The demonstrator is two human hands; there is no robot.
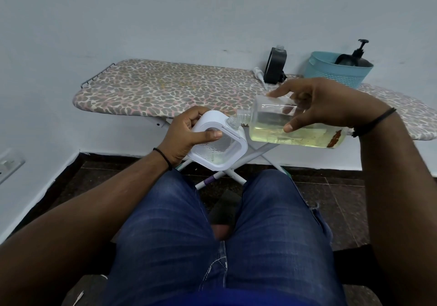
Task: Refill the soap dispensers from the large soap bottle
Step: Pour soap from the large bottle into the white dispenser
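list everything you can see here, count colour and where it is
large soap bottle: 1, clear with yellowish liquid, tipped over the dispenser's neck
white dispenser: 1, white frame, clear body, above the lap
black dispenser: 1, black, uncapped, standing on the board
pump head: 1, white, lying beside it
basket: 1, teal, on the board's right
pump bottle: 1, black, inside the basket
ironing board: 1, leopard print, by the wall
left hand: grips the white dispenser
right hand: holds the large soap bottle

Both arms reach forward over the knees, left hand (186,135) curled in a grip, right hand (324,104) clasping from above.
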